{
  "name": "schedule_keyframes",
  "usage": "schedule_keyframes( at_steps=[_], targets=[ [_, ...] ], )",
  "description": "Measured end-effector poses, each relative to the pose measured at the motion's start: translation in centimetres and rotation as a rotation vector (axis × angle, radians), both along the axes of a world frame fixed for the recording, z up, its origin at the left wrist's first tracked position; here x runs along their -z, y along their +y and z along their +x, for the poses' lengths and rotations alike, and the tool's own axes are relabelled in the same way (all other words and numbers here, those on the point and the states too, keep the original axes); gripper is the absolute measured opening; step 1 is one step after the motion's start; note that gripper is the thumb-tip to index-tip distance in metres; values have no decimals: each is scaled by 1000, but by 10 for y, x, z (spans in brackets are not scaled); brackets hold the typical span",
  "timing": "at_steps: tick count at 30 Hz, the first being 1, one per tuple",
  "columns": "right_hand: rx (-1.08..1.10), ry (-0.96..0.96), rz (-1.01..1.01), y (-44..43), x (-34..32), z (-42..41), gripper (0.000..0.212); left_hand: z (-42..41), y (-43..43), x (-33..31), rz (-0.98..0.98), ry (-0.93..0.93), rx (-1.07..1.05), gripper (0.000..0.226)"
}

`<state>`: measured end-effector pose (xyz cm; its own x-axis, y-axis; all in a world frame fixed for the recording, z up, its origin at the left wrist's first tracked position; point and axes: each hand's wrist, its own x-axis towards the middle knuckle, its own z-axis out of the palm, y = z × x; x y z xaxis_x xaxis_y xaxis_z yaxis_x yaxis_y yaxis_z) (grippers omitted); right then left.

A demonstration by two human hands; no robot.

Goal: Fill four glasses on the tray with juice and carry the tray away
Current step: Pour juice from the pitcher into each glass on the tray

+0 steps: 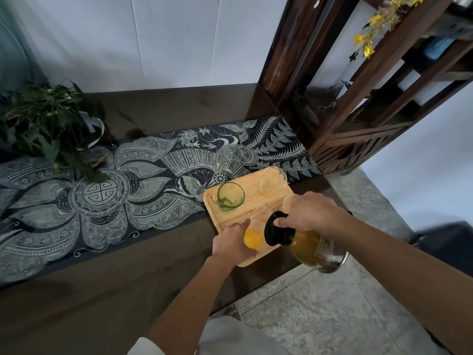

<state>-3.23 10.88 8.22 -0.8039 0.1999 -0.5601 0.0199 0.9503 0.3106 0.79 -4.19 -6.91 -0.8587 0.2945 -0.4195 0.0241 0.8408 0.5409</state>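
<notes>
The right hand (311,211) is wrapped around the neck of the juice bottle (307,245), fingers curled by its black cap, while the left hand (231,242) closes on the clear glass (252,239) being filled, fingers (242,225) round its far side and orange juice pooled in the bottom just under them. The likeliest slip, as I judge it, is a surge: the bottle looks heavy and quite full, so tipping it further could send juice past the narrow rim onto the wooden tray (212,201) and over the left hand's fingertips. The glass also sits near the tray's near edge (a nudge from the cap could tip it). The bottle lies nearly level, its long axis running from the steel base, out beyond the right wrist, toward the mouth pointing at the left hand. Beyond the fingers wait the green-rimmed glass (230,194) and two clear ones, seemingly unfilled.
</notes>
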Motion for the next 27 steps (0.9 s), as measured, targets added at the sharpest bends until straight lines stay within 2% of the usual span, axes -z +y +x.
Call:
schedule_keyframes(
  at_steps=[10, 27],
  targets=[
    [-8, -18, 9, -1, 0, -2, 66, 1, 0, 1, 12, -11, -8, 100],
    [12, -32, 13, -7, -4, 1, 70, 0, 0, 3, 11, -4, -12, 98]
  ],
)
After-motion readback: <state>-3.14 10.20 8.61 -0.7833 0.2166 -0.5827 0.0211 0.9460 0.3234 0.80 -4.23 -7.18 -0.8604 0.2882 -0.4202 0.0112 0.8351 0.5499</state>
